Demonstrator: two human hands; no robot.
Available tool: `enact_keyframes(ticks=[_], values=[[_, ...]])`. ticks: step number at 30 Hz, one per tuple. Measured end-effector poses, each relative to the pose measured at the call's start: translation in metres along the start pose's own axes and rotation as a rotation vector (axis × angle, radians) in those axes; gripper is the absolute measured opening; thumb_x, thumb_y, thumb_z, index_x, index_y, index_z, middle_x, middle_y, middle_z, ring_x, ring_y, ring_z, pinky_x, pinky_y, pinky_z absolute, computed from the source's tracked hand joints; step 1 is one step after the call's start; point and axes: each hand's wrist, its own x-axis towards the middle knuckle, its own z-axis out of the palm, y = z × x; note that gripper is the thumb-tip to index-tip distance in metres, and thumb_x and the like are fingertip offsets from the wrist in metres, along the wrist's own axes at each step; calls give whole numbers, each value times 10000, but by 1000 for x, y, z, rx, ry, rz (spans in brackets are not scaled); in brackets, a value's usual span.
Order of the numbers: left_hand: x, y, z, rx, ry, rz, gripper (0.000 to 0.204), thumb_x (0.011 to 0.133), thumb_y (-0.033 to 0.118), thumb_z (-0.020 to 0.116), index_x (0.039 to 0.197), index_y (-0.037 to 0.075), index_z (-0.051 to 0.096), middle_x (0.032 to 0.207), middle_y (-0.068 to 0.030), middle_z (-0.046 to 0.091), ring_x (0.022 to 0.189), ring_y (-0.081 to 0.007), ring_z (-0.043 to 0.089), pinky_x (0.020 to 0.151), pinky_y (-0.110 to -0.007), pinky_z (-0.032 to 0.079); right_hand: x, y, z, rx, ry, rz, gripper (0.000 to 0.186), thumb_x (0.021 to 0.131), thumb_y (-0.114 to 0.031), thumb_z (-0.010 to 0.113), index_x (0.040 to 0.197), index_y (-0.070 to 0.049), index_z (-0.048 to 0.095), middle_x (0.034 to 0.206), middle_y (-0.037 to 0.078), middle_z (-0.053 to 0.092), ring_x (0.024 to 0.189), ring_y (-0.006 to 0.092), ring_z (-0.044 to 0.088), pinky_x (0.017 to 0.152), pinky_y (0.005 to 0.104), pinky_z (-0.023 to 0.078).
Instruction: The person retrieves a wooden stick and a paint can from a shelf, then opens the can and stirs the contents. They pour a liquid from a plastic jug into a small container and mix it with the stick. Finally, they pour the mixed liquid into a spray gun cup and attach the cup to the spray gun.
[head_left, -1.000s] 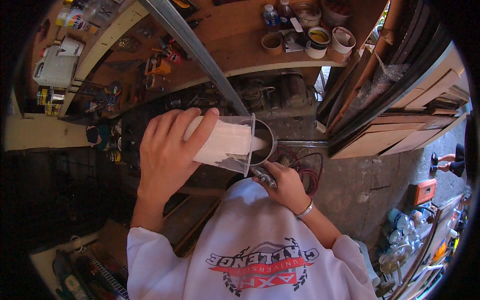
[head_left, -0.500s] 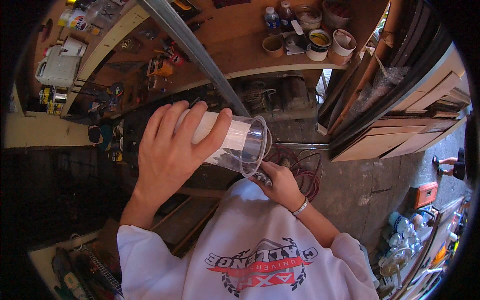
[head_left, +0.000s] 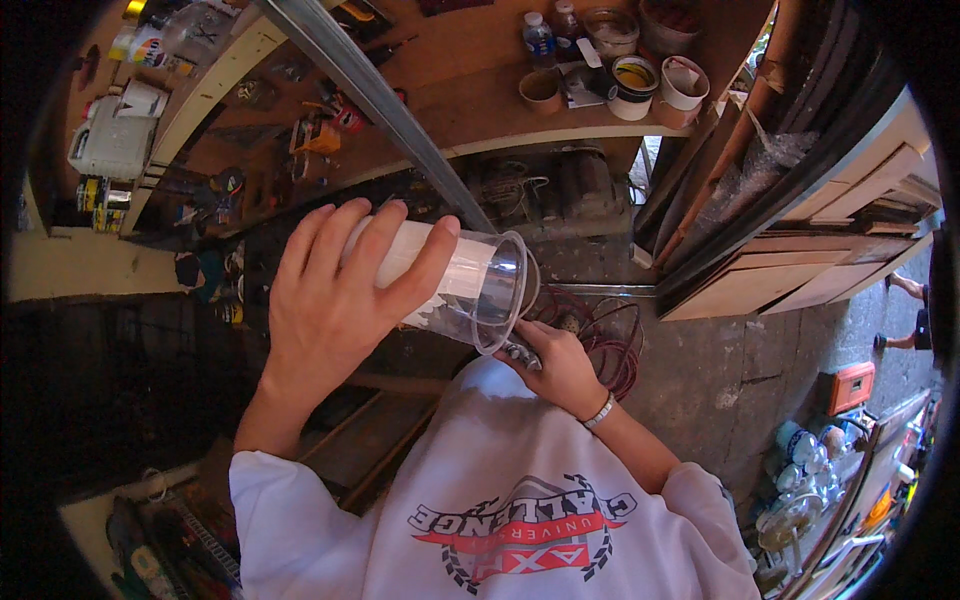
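A clear plastic cup point(head_left: 497, 295) lies tilted almost on its side, its open rim turned to the right and slightly down. Wrapped round it from above is my left hand point(head_left: 335, 285), fingers spread over the wall. White material covers much of the cup's far half; whether it is a coating inside or a label outside I cannot tell. Just below the rim, my right hand point(head_left: 560, 367) is closed on a greyish, metallic-looking object point(head_left: 521, 354). Most of that object is hidden by the fingers and the cup, so its kind does not show.
A wooden shelf point(head_left: 470, 105) ahead bears bottles, tubs and paint pots point(head_left: 632, 85). A metal post point(head_left: 375, 105) slants down before it. Red hose point(head_left: 620, 350) coils on the floor. Boards point(head_left: 790, 270) lean at right, beyond them an orange case point(head_left: 851, 388) and a person's legs point(head_left: 905, 341).
My left hand and the cup have shifted slightly left. My right hand has barely moved. At the far right, the other person's legs have changed position.
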Motion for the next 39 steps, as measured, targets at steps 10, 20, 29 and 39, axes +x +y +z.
enact_keyframes(ticks=[10, 20, 29, 39], values=[[-14, -3, 14, -205, -32, -138, 843, 603, 109, 848, 1405, 218, 612, 1218, -90, 640, 1082, -316, 627, 919, -460, 505, 0, -8, -9, 39, -32, 42, 356, 881, -231, 795, 1126, 1, 683, 969, 210, 706, 871, 415, 696, 730, 450, 554], [-68, 37, 98, -813, 220, -495, 1002, 534, 227, 978, 1419, 58, 540, 1192, -160, 679, 1046, -369, 659, 922, -463, 521, -5, 3, -1, -53, -15, 39, 407, 886, -290, 794, 1165, -14, 691, 969, 193, 724, 809, 395, 706, 698, 464, 568], [-110, 114, 165, -1387, 355, -831, 1018, 611, 307, 986, 1441, 21, 471, 1315, -171, 606, 1162, -329, 631, 987, -472, 509, -5, 5, 15, -6, 33, 112, 278, 867, -169, 803, 1044, 27, 717, 826, 212, 699, 745, 402, 684, 686, 416, 528], [-153, 57, 295, -1172, 756, -1303, 903, 882, 148, 823, 1579, 38, 261, 1549, -148, 419, 1409, -275, 436, 1154, -439, 404, 18, 1, 31, -20, 161, 218, 342, 871, -114, 769, 1162, 40, 678, 855, 161, 694, 754, 287, 701, 726, 364, 545]])
